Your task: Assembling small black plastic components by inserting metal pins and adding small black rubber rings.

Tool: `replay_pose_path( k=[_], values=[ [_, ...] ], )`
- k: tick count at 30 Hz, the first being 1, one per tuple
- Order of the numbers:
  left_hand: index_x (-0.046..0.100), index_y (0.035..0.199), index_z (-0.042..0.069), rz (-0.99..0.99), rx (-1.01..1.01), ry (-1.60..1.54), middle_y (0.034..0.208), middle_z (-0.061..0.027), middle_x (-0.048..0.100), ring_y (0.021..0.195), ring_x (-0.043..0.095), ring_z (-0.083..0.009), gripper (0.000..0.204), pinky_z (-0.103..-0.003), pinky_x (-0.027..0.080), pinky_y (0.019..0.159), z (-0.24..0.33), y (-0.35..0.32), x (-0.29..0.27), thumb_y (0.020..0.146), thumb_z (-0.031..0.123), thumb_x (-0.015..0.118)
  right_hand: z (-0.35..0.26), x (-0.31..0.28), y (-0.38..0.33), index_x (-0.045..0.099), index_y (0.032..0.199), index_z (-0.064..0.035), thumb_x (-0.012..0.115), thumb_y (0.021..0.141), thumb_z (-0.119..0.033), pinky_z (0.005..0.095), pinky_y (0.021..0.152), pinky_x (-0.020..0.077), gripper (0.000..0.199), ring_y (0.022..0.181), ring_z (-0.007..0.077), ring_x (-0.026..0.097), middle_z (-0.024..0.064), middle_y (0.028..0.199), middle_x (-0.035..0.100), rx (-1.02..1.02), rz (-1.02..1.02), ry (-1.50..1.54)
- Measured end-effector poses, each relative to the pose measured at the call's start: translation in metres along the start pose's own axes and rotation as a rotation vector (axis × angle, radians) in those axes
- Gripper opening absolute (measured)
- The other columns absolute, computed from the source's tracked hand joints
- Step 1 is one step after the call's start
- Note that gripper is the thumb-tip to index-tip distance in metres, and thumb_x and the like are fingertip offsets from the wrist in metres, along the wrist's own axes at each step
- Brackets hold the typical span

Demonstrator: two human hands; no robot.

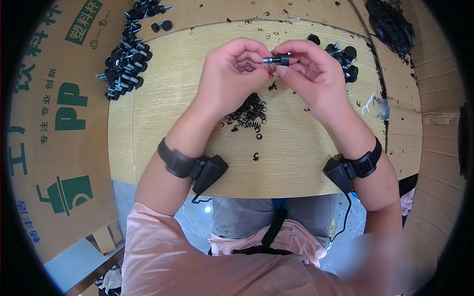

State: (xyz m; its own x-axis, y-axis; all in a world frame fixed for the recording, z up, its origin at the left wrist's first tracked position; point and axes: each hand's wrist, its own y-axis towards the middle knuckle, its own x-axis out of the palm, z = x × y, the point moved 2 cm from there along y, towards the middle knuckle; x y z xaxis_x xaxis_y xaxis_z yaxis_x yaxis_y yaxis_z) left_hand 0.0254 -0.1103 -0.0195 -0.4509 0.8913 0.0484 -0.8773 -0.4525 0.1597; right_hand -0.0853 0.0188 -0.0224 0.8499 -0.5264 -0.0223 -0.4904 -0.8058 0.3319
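Above the far middle of the table, both my hands meet at a black-headed bolt (282,59) with a silver metal stem, held sideways. My right hand (317,69) pinches its black end between thumb and fingers. Closed around the stem end are the curled fingers and thumb of my left hand (229,71); whether a small part is also between those fingertips is hidden. Just below my hands lies a heap of small black C-shaped clips (249,113), with a single clip (256,157) nearer me.
Many black-headed bolts (126,66) are piled along the left edge, beside a printed cardboard wall (69,148). A smaller group of bolts (348,56) sits beyond my right hand. At the right are a white pick-like tool (368,103) and a black bundle (390,27). Loose clips are scattered at the back.
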Motion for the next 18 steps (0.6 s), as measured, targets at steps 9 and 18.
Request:
replay_pose_path(
  k=[9, 18],
  values=[
    [0.06, 0.099, -0.001, 0.007, 0.044, 0.048, 0.091, -0.0053, 0.066, 0.081, 0.062, -0.0085, 0.015, -0.02, 0.05, 0.071, 0.0036, -0.0001, 0.0013, 0.085, -0.006, 0.058, -0.0044, -0.0008, 0.001, 0.061, 0.109, -0.002, 0.067, 0.083, -0.003, 0.0171, 0.065, 0.0434, 0.026, 0.073, 0.0035, 0.052, -0.0016, 0.086, 0.056, 0.038, 0.035, 0.039],
    [0.063, 0.095, 0.001, 0.109, 0.215, 0.162, 0.09, -0.0037, 0.065, 0.081, 0.061, -0.0098, 0.01, -0.023, 0.049, 0.072, 0.0022, -0.0017, 0.0009, 0.085, -0.001, 0.062, -0.0081, -0.002, 0.0004, 0.061, 0.11, -0.0035, 0.065, 0.086, -0.005, 0.0156, 0.058, 0.0373, 0.024, 0.066, -0.0001, 0.044, -0.0051, 0.081, 0.052, 0.072, 0.037, 0.021]
  ],
)
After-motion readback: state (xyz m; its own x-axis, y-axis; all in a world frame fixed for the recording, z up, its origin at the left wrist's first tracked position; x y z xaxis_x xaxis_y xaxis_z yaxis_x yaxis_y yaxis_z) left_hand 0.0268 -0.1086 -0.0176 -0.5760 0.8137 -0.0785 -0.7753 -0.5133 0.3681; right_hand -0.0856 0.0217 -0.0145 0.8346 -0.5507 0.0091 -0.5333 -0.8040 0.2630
